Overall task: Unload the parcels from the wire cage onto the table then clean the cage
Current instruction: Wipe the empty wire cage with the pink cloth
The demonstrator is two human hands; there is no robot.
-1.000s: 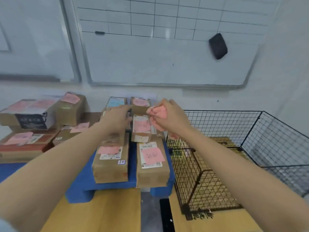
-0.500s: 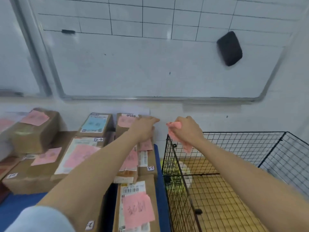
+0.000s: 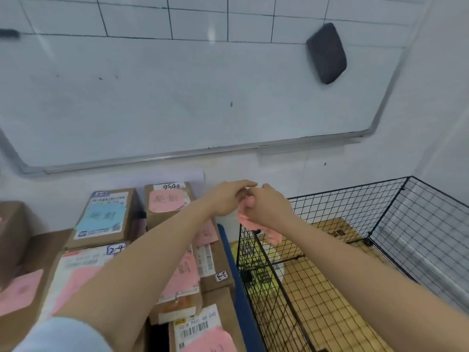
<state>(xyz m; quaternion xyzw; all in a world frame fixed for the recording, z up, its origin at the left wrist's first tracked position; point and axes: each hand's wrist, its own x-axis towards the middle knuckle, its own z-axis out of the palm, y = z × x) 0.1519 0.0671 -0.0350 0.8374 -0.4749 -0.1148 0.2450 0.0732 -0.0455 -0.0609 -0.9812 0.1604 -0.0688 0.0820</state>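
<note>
My right hand (image 3: 266,208) is closed on a pink cloth (image 3: 269,233) that hangs over the top left edge of the black wire cage (image 3: 396,219). My left hand (image 3: 228,199) meets the right one, its fingertips pinching at the cloth's upper end. The cage holds no parcels; its wooden slat floor shows through the mesh. Several brown cardboard parcels (image 3: 167,199) with pink and blue labels lie packed on the blue table (image 3: 241,288) to the left of the cage.
A whiteboard (image 3: 177,97) fills the wall behind, with a black eraser (image 3: 326,53) stuck to it at the upper right. A white and yellow object (image 3: 264,270) lies on the cage floor near its left wall.
My left hand left the parcels and moved right to join my right hand on the pink cloth. The view moved closer to the wall and cage.
</note>
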